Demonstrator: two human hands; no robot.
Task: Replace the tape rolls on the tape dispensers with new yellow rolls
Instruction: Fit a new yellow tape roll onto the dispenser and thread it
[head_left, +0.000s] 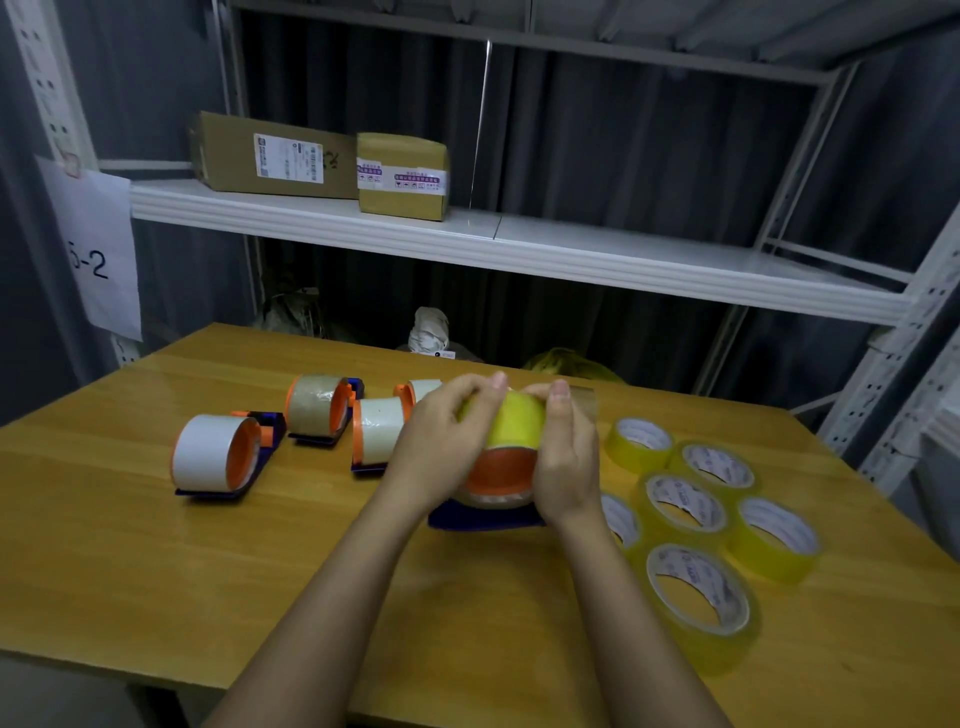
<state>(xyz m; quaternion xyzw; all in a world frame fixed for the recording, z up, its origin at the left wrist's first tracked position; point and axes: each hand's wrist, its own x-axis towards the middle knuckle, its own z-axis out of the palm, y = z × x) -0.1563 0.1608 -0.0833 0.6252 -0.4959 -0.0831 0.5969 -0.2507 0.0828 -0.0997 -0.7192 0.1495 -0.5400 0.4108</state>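
Both my hands hold a yellow tape roll (515, 422) against the orange hub of a blue tape dispenser (500, 480) at the table's middle. My left hand (441, 441) grips the roll's left side with curled fingers. My right hand (563, 452) grips its right side, thumb on top. To the left stand more blue-and-orange dispensers: one with a white roll (215, 457), one with a brownish roll (318, 410), one with a pale roll (378, 434); a fourth (421, 392) is partly hidden by my left hand. Several new yellow rolls (696, 525) lie flat at the right.
The wooden table (156, 571) stands before a white metal shelf rack (519, 244) holding two cardboard boxes (322, 166). A paper label (98, 249) hangs on the left post. Wrapped bundles (428, 327) lie behind the table's far edge.
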